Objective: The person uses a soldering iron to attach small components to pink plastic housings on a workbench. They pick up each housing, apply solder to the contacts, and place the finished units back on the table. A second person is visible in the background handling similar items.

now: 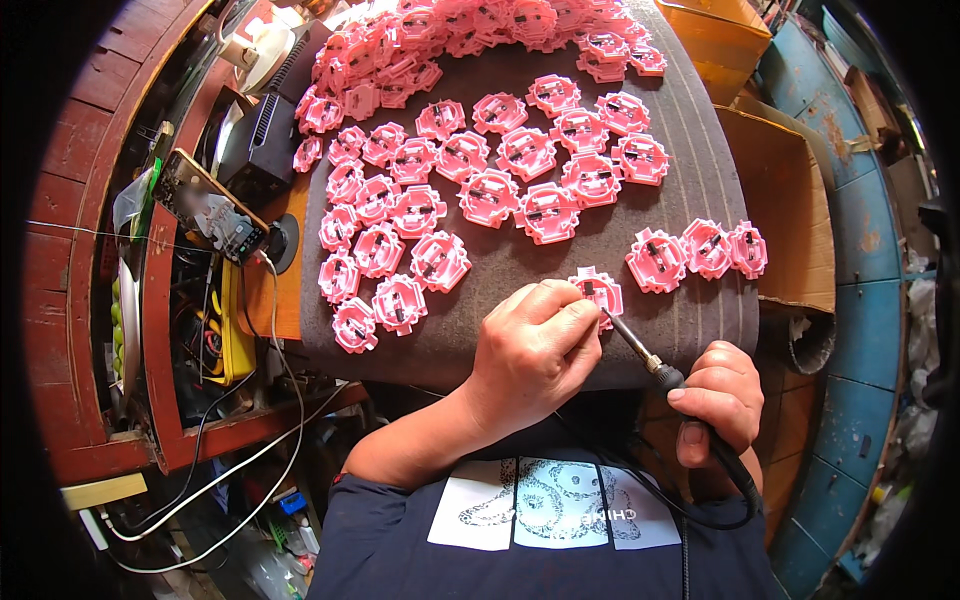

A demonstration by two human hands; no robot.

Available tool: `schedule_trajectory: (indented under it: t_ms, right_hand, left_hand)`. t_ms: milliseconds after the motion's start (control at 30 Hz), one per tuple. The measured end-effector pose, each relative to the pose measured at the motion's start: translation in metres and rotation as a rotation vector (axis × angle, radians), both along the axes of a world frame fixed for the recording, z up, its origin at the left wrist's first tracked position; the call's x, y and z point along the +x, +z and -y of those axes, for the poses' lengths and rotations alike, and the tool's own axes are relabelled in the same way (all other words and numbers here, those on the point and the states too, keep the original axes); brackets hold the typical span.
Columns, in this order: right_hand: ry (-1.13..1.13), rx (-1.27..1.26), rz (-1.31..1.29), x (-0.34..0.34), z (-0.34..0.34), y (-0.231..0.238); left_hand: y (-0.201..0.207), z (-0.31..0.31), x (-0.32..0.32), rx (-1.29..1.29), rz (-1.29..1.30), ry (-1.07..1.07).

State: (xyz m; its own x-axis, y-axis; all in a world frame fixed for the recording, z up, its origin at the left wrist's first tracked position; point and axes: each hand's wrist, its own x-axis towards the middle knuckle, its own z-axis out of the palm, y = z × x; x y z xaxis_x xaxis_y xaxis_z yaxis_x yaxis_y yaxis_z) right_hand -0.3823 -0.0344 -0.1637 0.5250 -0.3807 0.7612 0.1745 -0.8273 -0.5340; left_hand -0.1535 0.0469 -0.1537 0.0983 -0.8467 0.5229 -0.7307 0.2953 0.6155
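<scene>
Steadying work at the counter's near edge: left hand point(538, 338) has its fingertips bunched at the left side of a pink moulded-plastic piece with black inserts point(605, 290); whether they also pinch something finer is hidden. Right hand point(720, 400) is wrapped around the black handle of a slim metal-shafted iron point(632, 342), its tip slanting onto that piece. Judgement: good work here wants the piece pinned flat, a light, brief tip contact if hot, left fingertips clear of the metal, and slack in the thick black cord point(742, 505) looping below the right hand.

Surface: counter in dark grey, striped fabric point(695, 150). Three similar pink pieces point(707, 249) sit to the right; loose rows point(525, 153) lie beyond, a heap point(450, 25) at the far end.

Room: propped smartphone point(208, 207) at left, open brown cardboard box point(780, 190) at right, worn blue panels point(870, 420) past it.
</scene>
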Motion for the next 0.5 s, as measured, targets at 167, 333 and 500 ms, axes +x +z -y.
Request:
schedule_trajectory:
  t_ms: [167, 333, 500]
  right_hand:
    - [-0.048, -0.003, 0.056, 0.000, -0.002, 0.000]
    - [-0.124, 0.012, 0.090, 0.003, -0.002, -0.001]
    - [-0.189, 0.061, -0.027, 0.010, -0.004, -0.003]
  left_hand:
    - [-0.001, -0.001, 0.000, 0.002, -0.001, 0.003]
    - [-0.003, -0.001, 0.000, 0.008, 0.000, -0.001]
    - [-0.003, -0.001, -0.001, 0.010, 0.005, 0.003]
